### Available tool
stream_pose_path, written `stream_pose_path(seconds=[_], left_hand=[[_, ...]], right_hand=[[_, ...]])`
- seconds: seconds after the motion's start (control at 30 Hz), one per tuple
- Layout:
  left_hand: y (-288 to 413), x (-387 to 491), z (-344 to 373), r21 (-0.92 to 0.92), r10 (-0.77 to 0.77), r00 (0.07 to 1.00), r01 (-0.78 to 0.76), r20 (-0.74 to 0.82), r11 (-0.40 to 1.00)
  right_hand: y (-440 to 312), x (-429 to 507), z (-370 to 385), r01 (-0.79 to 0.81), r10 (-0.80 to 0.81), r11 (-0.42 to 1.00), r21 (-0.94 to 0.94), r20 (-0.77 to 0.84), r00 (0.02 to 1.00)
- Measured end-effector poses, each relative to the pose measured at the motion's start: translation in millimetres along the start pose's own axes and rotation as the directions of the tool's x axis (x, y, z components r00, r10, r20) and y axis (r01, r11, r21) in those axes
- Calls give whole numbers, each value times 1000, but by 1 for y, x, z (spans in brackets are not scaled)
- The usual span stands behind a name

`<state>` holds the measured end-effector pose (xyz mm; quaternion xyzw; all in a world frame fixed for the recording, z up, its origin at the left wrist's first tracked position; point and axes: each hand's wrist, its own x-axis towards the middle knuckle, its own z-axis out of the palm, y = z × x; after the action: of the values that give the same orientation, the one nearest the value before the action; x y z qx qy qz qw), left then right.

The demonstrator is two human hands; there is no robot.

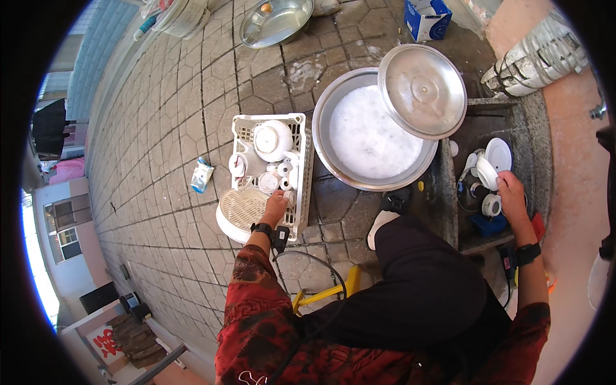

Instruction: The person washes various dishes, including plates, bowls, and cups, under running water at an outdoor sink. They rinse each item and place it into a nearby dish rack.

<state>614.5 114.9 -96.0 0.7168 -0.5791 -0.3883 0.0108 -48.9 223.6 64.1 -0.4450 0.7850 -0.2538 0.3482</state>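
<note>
My right hand [511,195] grips a small white dish [487,174] by its edge, above a stone trough [450,207]. Beneath it in the trough lie a white oval plate [498,154], a small white cup [491,205] and a white spoon [469,164]. At the left, my left hand [276,206] reaches into a white plastic crate [308,159], its fingers at a small white cup [289,197]; whether they grip it I cannot tell. The crate holds a white bowl [273,140], a white pitcher [250,162] and several small cups.
A large metal basin [322,144] of foamy water stands between crate and trough, a metal lid [423,90] resting over its rim. A white-and-blue packet [201,175] lies on the paving. Farther off are a metal bowl [274,29] and a blue box [426,21]. A yellow stool leg [353,279] is near my knee.
</note>
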Motion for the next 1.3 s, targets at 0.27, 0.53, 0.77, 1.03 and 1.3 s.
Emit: stream_pose_path(seconds=[0.27,0.53,0.77,1.03,1.3], left_hand=[[-16,35,2,33,-24,979,18,203,999],[-8,8,6,363,338,910,-238,-241,901],[16,-9,-4,366,72,958,37,-279,930],[41,-9,2,233,-149,933,233,-327,944],[-27,29,10,-39,-249,883,255,-398,966]], right_hand=[[6,2,9,81,-81,995,-59,7,997],[7,3,10,102,-101,993,-66,12,995],[4,2,13,97,-96,993,-60,21,995],[9,3,17,111,-110,992,-64,26,994],[10,5,21,74,-73,996,-53,36,997]])
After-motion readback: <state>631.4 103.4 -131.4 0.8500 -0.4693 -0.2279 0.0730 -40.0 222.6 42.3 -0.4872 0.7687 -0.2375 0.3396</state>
